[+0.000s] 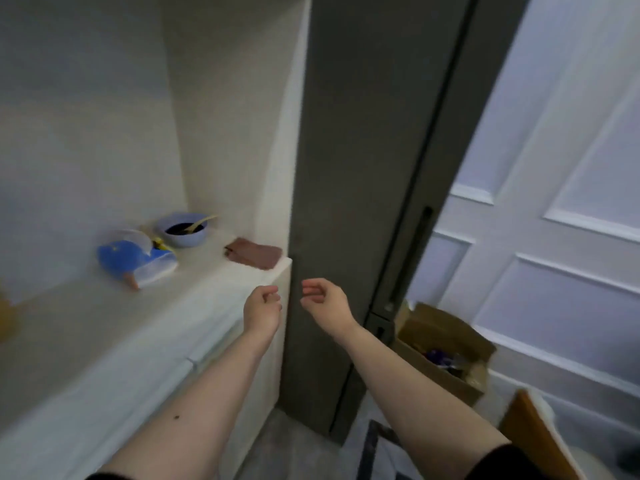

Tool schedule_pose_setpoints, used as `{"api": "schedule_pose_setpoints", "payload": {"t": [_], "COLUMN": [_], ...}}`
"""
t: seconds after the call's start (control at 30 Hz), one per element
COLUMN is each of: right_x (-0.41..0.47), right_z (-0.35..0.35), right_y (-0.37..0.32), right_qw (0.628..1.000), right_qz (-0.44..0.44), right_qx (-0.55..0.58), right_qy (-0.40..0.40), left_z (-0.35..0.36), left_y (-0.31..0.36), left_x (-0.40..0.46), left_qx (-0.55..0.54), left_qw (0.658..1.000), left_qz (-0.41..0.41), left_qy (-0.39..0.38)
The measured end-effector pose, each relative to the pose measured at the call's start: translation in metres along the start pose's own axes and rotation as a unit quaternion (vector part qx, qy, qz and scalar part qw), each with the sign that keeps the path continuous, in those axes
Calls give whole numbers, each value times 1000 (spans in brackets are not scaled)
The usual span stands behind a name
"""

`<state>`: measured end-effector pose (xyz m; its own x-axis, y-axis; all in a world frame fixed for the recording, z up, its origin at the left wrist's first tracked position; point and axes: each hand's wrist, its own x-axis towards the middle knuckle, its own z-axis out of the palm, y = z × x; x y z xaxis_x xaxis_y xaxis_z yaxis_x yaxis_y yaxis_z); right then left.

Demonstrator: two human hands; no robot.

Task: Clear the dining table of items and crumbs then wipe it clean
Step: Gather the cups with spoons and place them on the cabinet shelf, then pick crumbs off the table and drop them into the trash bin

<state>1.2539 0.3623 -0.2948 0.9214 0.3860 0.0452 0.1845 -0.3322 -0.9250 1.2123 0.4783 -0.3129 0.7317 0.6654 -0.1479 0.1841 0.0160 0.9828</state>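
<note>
A folded brown cloth point(253, 253) lies at the right end of a cream sideboard top point(104, 327). Left of it stands a pale blue bowl point(184, 230) with dark contents and a yellow utensil in it. A blue and white plastic bag point(136, 259) lies further left. My left hand point(262, 308) hovers by the sideboard's right corner, below the cloth, fingers loosely curled and holding nothing. My right hand point(323, 299) hangs beside it in front of the grey panel, fingers loosely curled and empty. The dining table is out of view.
A tall grey panel point(363, 168) rises right of the sideboard. An open cardboard box point(446, 351) with items inside sits on the floor by a white panelled door point(571, 237). A wooden chair edge point(540, 438) shows at bottom right.
</note>
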Motion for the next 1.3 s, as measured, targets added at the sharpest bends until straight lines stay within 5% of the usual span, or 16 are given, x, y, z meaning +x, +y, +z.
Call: {"api": "schedule_pose_setpoints", "payload": {"t": [0.33,0.57,0.97,1.2,1.3], "right_x": [-237,-413,-628,-755,-798], "right_z": [-198,-314,-429,-460,-482], "right_y": [107,139,162,185,198], "right_qw": [964,895,723,633,619], "right_qz": [137,227,294,341,351], "right_qx": [-41,-27,-32,-20,-18], "right_qy": [223,383,624,694,702], "left_z": [176,266,400,423,434], "left_y": [-57,-59,-74,-107,-117], "left_x": [-234,-425,-648,-797,-849], "left_qx": [68,74,105,134,137], "left_qw": [962,897,744,634,623], "left_qz": [-20,-9,29,40,39], "left_qy": [-263,-436,-659,-761,-769]}}
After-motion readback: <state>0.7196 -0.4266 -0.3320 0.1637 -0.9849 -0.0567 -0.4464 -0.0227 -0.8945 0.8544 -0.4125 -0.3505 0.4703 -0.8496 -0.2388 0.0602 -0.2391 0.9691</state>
